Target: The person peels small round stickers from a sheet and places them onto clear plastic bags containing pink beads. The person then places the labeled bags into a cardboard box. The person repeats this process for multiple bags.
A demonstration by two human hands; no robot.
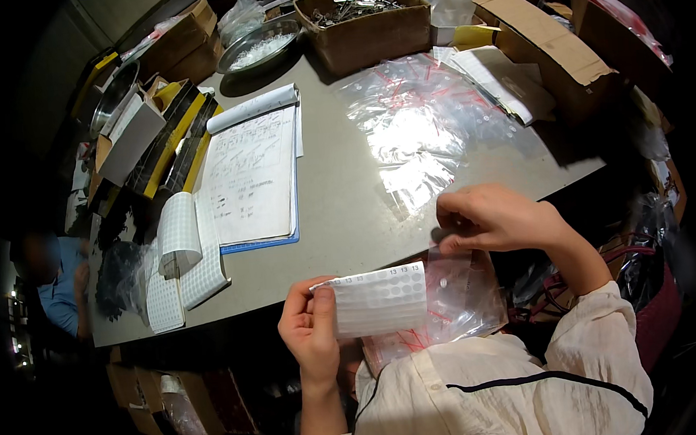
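Note:
My left hand (312, 322) is closed on the left end of a sheet of round white stickers (377, 307), thumb on top. The sheet is held above my lap, just off the table's near edge. To its right my right hand (492, 221) has its fingers curled into a pinch. Whatever sits between those fingertips is too small or hidden to make out. Directly below them are clear plastic bags (469, 302) with red lines, spread over my lap and partly covered by the sticker sheet.
A pile of clear bags (415, 134) covers the table's (328, 211) right half. Left of it lie a clipboard with written pages (253, 171) and more sticker sheets (207, 258). Behind stand a carton of metal parts (365, 33) and a bowl (260, 49). Another person (61, 279) is at far left.

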